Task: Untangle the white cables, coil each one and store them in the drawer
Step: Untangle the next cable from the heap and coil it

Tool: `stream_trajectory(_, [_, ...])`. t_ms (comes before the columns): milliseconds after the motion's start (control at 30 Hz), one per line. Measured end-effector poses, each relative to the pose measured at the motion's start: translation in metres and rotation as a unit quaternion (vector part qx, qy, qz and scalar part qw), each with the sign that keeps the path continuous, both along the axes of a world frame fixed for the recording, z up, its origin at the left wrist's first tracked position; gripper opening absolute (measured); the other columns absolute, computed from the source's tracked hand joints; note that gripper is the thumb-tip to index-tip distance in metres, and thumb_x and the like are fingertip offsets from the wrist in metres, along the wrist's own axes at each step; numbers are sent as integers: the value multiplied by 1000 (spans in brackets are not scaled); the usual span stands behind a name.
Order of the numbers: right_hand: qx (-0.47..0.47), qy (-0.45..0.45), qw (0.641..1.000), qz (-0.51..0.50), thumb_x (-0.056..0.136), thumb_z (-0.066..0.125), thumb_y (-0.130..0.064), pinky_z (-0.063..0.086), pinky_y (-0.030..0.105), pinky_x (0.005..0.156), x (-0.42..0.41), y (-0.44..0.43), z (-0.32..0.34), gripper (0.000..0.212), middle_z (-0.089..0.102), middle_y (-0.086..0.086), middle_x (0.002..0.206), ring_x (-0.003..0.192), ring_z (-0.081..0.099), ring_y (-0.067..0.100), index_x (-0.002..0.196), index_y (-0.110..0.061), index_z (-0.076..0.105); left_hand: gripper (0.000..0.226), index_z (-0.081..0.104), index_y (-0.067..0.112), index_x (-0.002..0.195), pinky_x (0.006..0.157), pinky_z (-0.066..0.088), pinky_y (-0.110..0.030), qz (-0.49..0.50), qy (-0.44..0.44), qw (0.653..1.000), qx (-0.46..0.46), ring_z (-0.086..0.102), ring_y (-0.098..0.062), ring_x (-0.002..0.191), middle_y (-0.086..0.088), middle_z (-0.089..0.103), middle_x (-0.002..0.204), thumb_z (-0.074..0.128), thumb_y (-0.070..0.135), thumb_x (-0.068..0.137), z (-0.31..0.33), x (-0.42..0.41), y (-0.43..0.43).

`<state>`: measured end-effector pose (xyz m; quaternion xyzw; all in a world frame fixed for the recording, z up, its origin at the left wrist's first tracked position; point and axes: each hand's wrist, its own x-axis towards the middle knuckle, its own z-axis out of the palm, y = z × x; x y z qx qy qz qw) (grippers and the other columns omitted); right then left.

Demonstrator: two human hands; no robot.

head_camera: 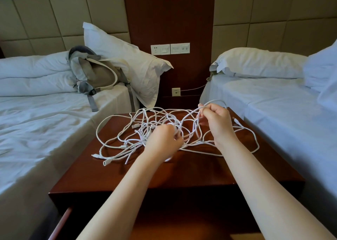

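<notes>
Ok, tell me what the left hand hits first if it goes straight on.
The cables: the left hand points forward into the tangle on the nightstand, and its blurred fingertips seem to touch the strands. Depth is unclear.

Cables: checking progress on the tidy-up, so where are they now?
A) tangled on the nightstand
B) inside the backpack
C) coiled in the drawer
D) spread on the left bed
A: the cables lie in one tangle on the nightstand, the right hand pinching up a loop and the left hand gripping strands.
</notes>
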<state>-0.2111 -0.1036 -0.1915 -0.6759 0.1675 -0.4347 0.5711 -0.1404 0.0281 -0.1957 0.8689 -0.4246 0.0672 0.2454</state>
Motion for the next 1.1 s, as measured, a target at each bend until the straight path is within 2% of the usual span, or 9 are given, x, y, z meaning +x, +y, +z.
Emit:
stream_trajectory(133, [59, -2, 998, 28, 89, 62, -19, 42, 19, 67, 2, 6, -2, 42, 48, 0, 54, 63, 50, 25, 52, -13, 43, 27, 46, 8, 63, 51, 35, -28, 111, -21, 987, -111, 51, -24, 64, -6, 53, 66, 48, 11, 90, 11, 18, 19])
stream_trajectory(267, [38, 19, 998, 49, 85, 66, -15, 41, 21, 73, 4, 12, -5, 41, 39, -11, 43, 50, 43, 1, 52, -11, 41, 14, 51, 5, 76, 55, 33, -30, 174, -44, 971, -156, 43, -19, 65, -2, 47, 71, 47, 7, 90, 15, 26, 31])
stream_trajectory(433, [49, 15, 997, 63, 84, 65, -14, 38, 20, 62, 1, 7, -2, 36, 37, -5, 48, 48, 37, 6, 56, -13, 42, 21, 44, 12, 72, 54, 30, -27, 143, -51, 970, -188, 45, -16, 65, -2, 50, 69, 53, 16, 91, 17, 30, 33])
stream_trajectory(567, [61, -1, 993, 100, 87, 61, -11, 40, 26, 72, -2, 5, 2, 31, 41, -4, 50, 52, 40, 8, 59, -14, 49, 43, 42, 7, 56, 41, 27, -16, 60, 40, 986, -148, 33, -12, 48, -1, 36, 49, 58, 28, 90, 25, 29, 34])
stream_trajectory(667, [46, 6, 997, 69, 90, 61, -19, 41, 22, 71, -1, 8, 3, 26, 44, -4, 52, 54, 43, 7, 65, -13, 58, 44, 53, 3, 56, 41, 27, -18, -35, 223, 965, -133, 30, -14, 43, -1, 34, 45, 52, 28, 92, 29, 22, 34])
stream_trajectory(767, [39, 26, 998, 38, 92, 59, -21, 43, 18, 67, 1, 12, 0, 21, 41, -6, 51, 57, 44, 8, 73, -12, 67, 51, 54, 5, 52, 38, 23, -16, -170, 405, 893, -102, 24, -13, 36, -1, 28, 38, 38, 24, 97, 30, 11, 34])
stream_trajectory(867, [-6, 67, 997, 39, 93, 57, -23, 50, 25, 82, 3, 13, -4, 23, 54, -5, 54, 69, 59, 23, 75, -17, 69, 51, 57, 7, 52, 38, 23, -14, -299, 508, 798, -124, 23, -9, 33, 3, 28, 34, 35, 27, 94, 28, 8, 31])
stream_trajectory(933, [-81, 118, 989, 21, 93, 56, -22, 52, 40, 81, 4, 14, -8, 26, 67, 4, 73, 78, 63, 28, 70, -25, 67, 48, 59, 6, 56, 38, 24, -16, -369, 565, 722, -154, 26, -9, 34, 5, 32, 34, 34, 29, 90, 27, 8, 29])
stream_trajectory(1100, [-326, 235, 915, -16, 94, 52, -25, 43, 26, 61, 9, 21, -18, 18, 53, -5, 58, 58, 51, 10, 79, -17, 58, 32, 56, 1, 70, 48, 38, -21, -492, 645, 520, -266, 45, -11, 44, 2, 44, 46, 42, 22, 90, 33, 12, 26])
